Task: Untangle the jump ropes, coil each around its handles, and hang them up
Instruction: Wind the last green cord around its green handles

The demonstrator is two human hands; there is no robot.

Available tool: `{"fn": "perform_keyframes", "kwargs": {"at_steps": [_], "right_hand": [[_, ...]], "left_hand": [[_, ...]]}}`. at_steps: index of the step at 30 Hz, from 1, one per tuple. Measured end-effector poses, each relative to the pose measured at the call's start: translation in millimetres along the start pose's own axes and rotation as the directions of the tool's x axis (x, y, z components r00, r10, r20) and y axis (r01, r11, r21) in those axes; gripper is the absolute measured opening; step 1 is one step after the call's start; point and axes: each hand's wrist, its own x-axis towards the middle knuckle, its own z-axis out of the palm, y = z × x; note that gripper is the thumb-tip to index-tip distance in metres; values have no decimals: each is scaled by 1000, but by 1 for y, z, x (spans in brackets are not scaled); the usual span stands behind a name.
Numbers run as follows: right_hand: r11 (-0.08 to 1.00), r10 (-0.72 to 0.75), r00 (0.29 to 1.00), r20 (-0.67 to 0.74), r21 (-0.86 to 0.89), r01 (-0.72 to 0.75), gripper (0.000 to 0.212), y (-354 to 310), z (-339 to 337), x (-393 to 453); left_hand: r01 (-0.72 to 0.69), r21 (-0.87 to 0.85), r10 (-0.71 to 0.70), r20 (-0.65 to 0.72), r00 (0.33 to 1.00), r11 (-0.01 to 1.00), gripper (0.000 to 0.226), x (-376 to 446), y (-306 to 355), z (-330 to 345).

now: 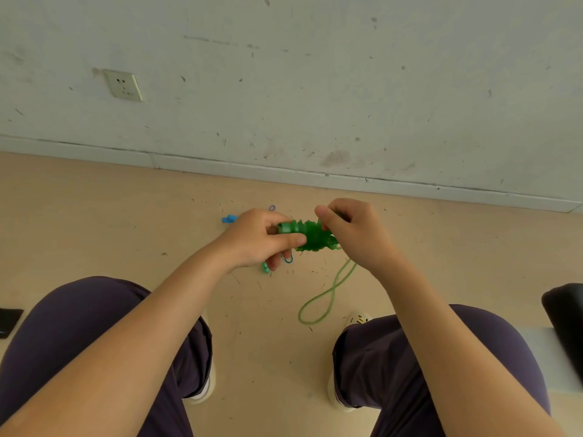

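A green jump rope is wound in many turns around its green handles, held between both hands above the floor. My left hand grips the left end of the handles, thumb on top. My right hand pinches the rope at the right end of the coil. A loose green loop hangs from my right hand down to the floor. Behind my left hand lie a blue handle, a striped rope end and a bit of blue cord, mostly hidden.
I sit with both knees apart over a beige floor strewn with small dark flecks. A scuffed white wall with a socket stands ahead. A dark object lies at the right edge, another at the left.
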Motion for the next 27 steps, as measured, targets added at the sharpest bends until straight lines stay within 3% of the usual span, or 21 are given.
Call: {"fn": "perform_keyframes", "kwargs": {"at_steps": [4,8,17,23,27], "right_hand": [[984,-113,993,-24,-138,109,38,7,6,2],[965,-176,982,-73,-209,157,39,9,6,4],[996,-85,996,-26,24,86,11,10,7,5],[959,0,999,-38,284,11,22,7,12,4],[870,82,997,-4,488,-69,24,7,15,2]], "left_hand": [[-30,-72,37,95,995,997,18,-2,2,-7],[-52,-93,61,89,994,994,13,-3,2,-9],[-63,-156,73,60,996,986,15,-3,-6,-5],[-37,-284,43,15,999,958,15,-1,-5,-1],[-57,-338,39,-60,997,939,18,2,-5,1]]}}
